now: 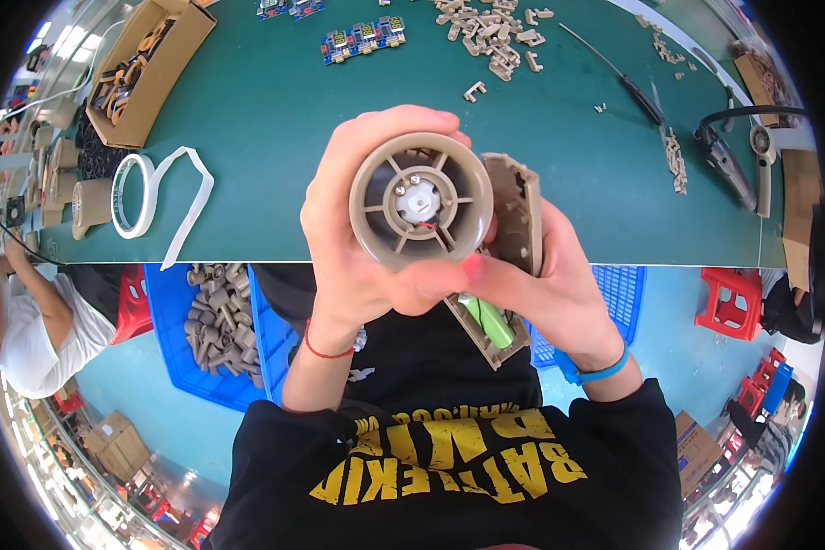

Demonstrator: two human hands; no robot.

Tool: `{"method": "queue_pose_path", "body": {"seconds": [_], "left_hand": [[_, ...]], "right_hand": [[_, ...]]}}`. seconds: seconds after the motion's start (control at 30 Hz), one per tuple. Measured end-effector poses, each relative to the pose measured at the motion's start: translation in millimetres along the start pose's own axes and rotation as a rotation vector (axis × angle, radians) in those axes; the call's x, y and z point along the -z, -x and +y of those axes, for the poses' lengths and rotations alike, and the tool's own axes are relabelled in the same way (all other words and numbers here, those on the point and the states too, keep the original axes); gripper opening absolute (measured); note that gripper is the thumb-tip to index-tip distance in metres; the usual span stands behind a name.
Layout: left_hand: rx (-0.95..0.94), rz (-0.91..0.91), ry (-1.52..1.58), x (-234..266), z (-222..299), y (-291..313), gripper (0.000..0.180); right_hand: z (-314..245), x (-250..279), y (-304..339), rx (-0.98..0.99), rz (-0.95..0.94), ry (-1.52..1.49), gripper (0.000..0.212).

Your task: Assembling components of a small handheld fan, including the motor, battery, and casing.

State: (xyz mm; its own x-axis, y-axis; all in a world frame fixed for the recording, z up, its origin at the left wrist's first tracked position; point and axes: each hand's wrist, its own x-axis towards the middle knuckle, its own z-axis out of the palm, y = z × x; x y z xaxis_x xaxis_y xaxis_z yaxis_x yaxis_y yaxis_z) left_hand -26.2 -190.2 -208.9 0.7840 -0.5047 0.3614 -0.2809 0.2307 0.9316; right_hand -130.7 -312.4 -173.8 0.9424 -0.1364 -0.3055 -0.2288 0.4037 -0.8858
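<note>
A tan round fan housing faces me at the middle of the view, with spokes and a silver motor inside its tube. Wrapped round its left side is my left hand, thumb across the lower rim. My right hand is closed on a tan half shell, which stands swung apart at the housing's right; its thumb presses near the lower rim. Below, an opened handle holds a green cylindrical battery. A short red wire shows by the motor. My right fingertips are mostly hidden.
On the green table lie a tape roll, circuit boards, small tan parts, a screwdriver-like tool and a corded black tool. A cardboard box stands far left. Blue crates sit below; another person is left.
</note>
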Motion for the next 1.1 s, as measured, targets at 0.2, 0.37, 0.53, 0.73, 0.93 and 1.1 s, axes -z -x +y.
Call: {"method": "queue_pose_path", "body": {"seconds": [0.2, 0.37, 0.53, 0.73, 0.93, 1.1], "left_hand": [[0.046, 0.040, 0.256, 5, -4, 0, 0.086], [0.026, 0.062, 0.249, 4, -7, 0, 0.086], [0.025, 0.104, 0.222, 3, -7, 0, 0.088], [0.046, 0.110, 0.234, 1, -4, 0, 0.086], [-0.001, 0.086, 0.201, 4, -8, 1, 0.082], [-0.015, 0.076, 0.166, 2, -11, 1, 0.080]], "right_hand": [[-12, 6, 17, 0.145, 0.102, 0.196, 0.048], [-17, 12, 37, 0.319, 0.133, 0.734, 0.055], [-16, 5, 42, 0.271, 0.333, 0.721, 0.053], [-19, 28, 29, 0.230, 0.357, 0.221, 0.038], [-20, 50, 12, 0.124, 0.405, 0.378, 0.024], [-25, 67, 4, -0.028, 0.352, 0.392, 0.033]]}}
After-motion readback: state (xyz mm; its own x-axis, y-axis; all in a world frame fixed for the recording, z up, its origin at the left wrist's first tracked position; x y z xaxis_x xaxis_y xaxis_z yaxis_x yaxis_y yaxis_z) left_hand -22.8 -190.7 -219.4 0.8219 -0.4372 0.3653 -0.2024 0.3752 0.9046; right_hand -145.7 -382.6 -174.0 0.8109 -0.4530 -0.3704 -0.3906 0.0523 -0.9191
